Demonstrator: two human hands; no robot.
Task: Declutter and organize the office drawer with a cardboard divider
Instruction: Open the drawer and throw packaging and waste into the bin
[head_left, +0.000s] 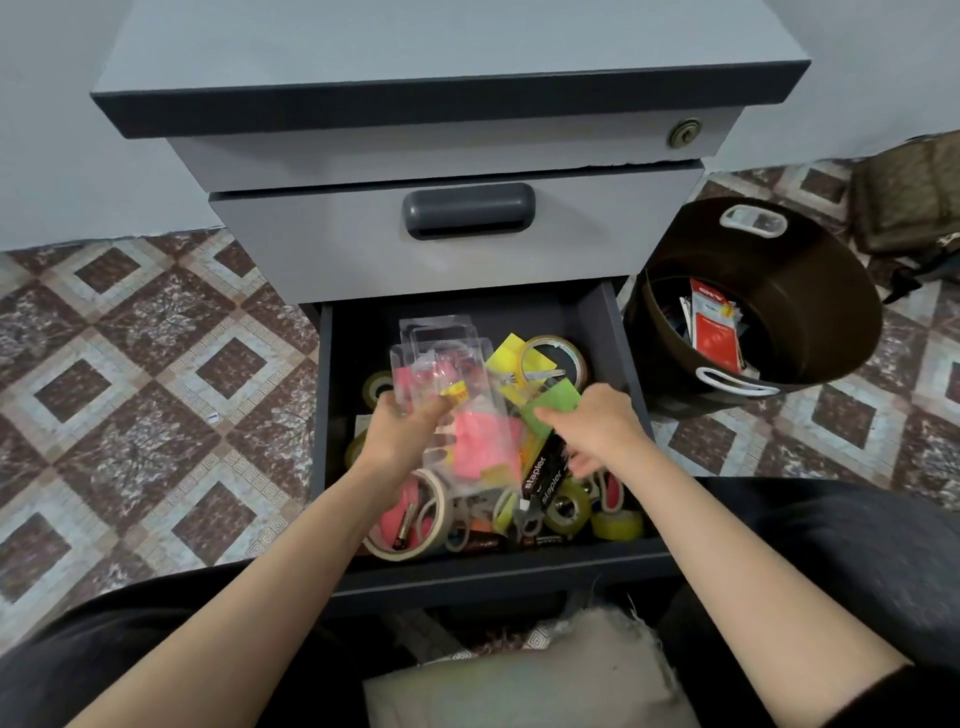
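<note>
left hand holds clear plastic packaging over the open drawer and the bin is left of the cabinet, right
Not quite: the bin stands right of the cabinet, not left, as the head view shows. The left hand does hold the clear plastic packaging over the open drawer.

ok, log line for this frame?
left hand: grips clear plastic blister packs | right hand: at black stapler box, grip unclear | open grey drawer: cluttered
</note>
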